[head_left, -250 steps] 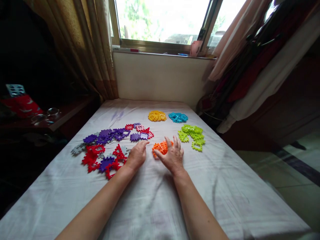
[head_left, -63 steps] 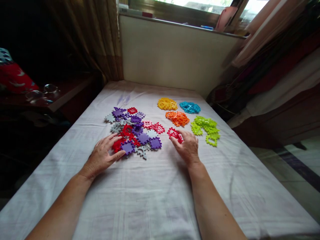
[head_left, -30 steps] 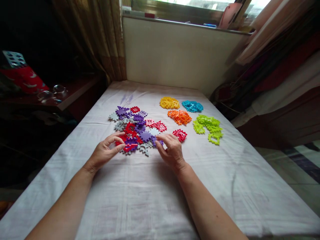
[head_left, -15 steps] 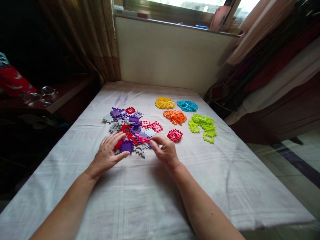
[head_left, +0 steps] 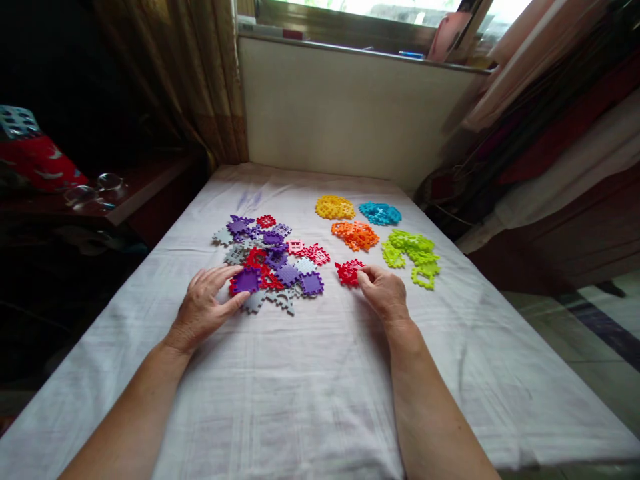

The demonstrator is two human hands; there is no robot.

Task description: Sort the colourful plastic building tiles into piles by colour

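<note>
My left hand (head_left: 207, 303) is closed on a purple square building tile (head_left: 247, 281), its thumb along the near edge and its fingers at the far left corner. Beneath and behind that tile spreads a mixed heap of notched plastic tiles: purple (head_left: 287, 275), grey (head_left: 254, 302), red (head_left: 256, 257) and pink-red (head_left: 316, 254). Over at the small red pile (head_left: 347, 273), my right hand (head_left: 384, 291) pinches a red tile at the pile's right side. The fingertips partly hide that tile, and it touches or overlaps the others there.
Behind the red pile lie separate piles: orange (head_left: 356, 235), yellow (head_left: 335, 207), blue (head_left: 380, 213) and lime green (head_left: 413, 251). A pale cloth (head_left: 280, 400) covers the table. To the left, glasses (head_left: 95, 190) rest on a dark side table; clothes (head_left: 550, 153) hang at the right.
My right hand has moved right from the mixed heap to the red pile, carrying a red tile. My left hand has closed on the purple tile and shifted it slightly left.
</note>
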